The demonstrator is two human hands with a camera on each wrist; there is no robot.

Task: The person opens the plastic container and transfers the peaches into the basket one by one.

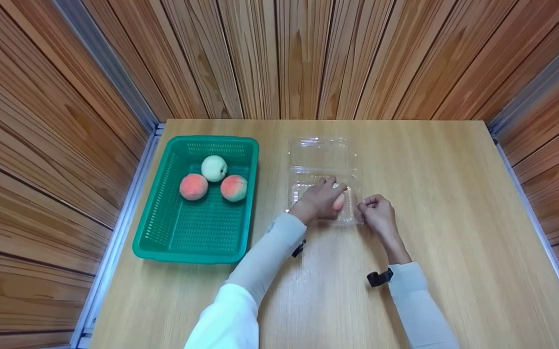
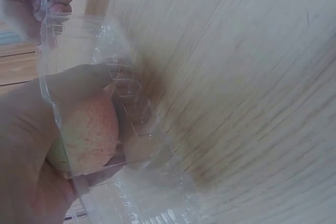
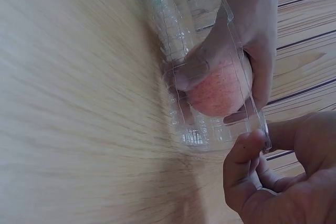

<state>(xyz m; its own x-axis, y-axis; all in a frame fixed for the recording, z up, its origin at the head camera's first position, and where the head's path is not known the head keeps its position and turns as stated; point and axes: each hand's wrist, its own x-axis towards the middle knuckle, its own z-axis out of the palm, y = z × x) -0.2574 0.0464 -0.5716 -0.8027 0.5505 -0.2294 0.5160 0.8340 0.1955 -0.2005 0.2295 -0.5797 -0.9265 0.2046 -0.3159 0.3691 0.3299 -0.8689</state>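
Note:
My left hand grips a pinkish peach down inside the base of a clear plastic clamshell box. Its thumb and fingers curl round the fruit, seen through the box wall in both wrist views. At the box's near right corner, my right hand pinches the rim between thumb and finger. The lid of the box lies folded back, away from me. In the left wrist view the peach sits close behind the ridged clear side.
A green plastic basket stands on the left of the wooden table. Inside it are a pale peach, a red peach and a red-and-cream peach. Wood-plank walls enclose the table's back and sides.

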